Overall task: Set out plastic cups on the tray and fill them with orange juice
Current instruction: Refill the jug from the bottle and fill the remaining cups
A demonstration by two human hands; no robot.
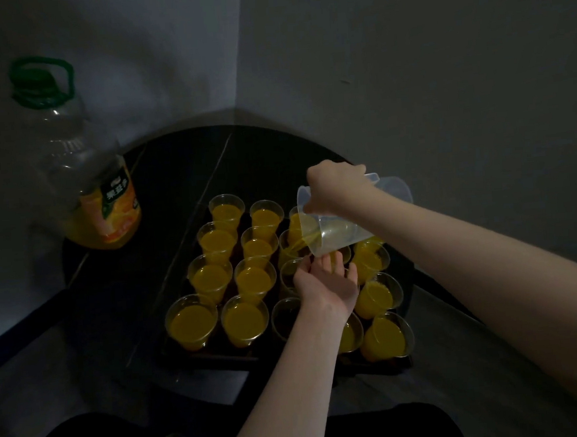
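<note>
We grip the tilted jug (345,221) in our right hand (332,188); our left hand (326,284), fingers loosely spread, steadies a cup (289,273).

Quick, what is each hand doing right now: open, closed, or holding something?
Left hand: open, palm up, fingers under the tilted jug.
Right hand: closed in a grip on the jug's handle, tipping it over the cups.
</note>
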